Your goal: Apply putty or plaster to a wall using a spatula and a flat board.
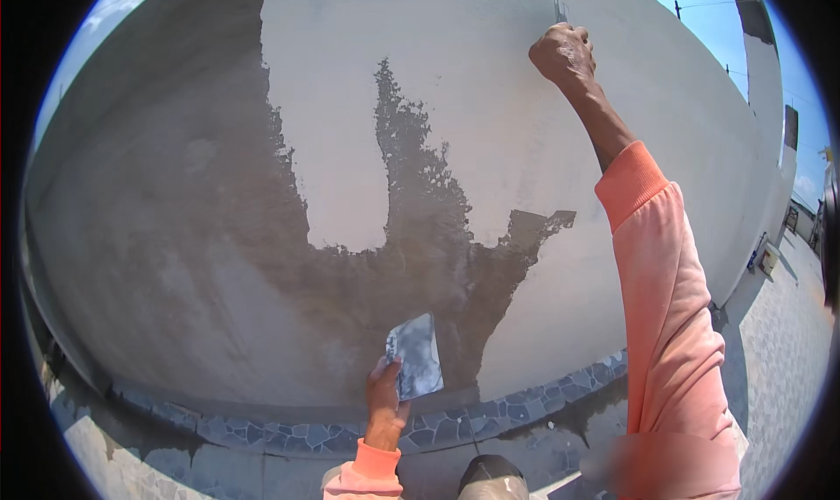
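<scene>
My left hand (383,397), low in front of the wall, grips a flat rectangular metal plate (418,357) by its left edge. The plate is shiny, with grey-white smears. High up on the right, my right hand (564,52) is closed in a fist around a plastering trowel (561,10). Only a thin part of that trowel shows above the knuckles, close against the wall; its grip is hidden in the fist. Smooth pale plaster (499,89) coats the upper and right wall, ending in ragged edges against the darker grey wall surface (201,229).
A stone-patterned strip (324,436) runs along the wall's foot. My cap-like dark shoe or knee (492,475) shows at the bottom, its kind unclear. Paved floor (783,342) stretches right, with a pale bucket (769,259) near the wall's end.
</scene>
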Demonstrator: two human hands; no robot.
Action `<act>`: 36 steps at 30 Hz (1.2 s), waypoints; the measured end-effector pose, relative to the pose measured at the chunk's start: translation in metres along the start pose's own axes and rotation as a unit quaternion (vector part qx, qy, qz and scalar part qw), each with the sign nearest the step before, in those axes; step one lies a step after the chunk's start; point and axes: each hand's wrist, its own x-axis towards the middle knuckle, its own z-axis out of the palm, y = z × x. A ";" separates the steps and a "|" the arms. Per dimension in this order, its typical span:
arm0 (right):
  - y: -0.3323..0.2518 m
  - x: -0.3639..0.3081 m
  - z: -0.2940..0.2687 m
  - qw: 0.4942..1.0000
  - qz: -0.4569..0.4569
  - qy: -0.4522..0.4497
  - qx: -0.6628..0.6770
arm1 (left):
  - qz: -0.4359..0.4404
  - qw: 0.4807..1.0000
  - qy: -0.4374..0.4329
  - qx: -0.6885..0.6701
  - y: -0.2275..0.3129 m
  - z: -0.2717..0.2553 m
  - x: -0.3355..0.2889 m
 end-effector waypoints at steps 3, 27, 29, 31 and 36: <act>-0.008 0.008 -0.005 0.982 0.012 -0.185 0.038 | -0.014 1.000 0.007 -0.006 0.005 0.006 -0.005; -0.004 -0.249 0.092 0.877 -0.470 0.088 -0.049 | -0.020 1.000 0.001 -0.006 -0.006 0.010 0.000; 0.002 -0.269 0.087 0.875 -0.478 0.065 -0.048 | -0.019 1.000 -0.001 -0.002 -0.006 0.008 -0.002; 0.009 -0.275 0.077 0.871 -0.491 0.022 0.010 | -0.011 1.000 0.011 -0.013 -0.005 0.011 -0.002; 0.013 -0.217 0.034 0.891 -0.442 0.037 0.103 | -0.022 0.999 0.027 -0.004 0.002 0.009 -0.006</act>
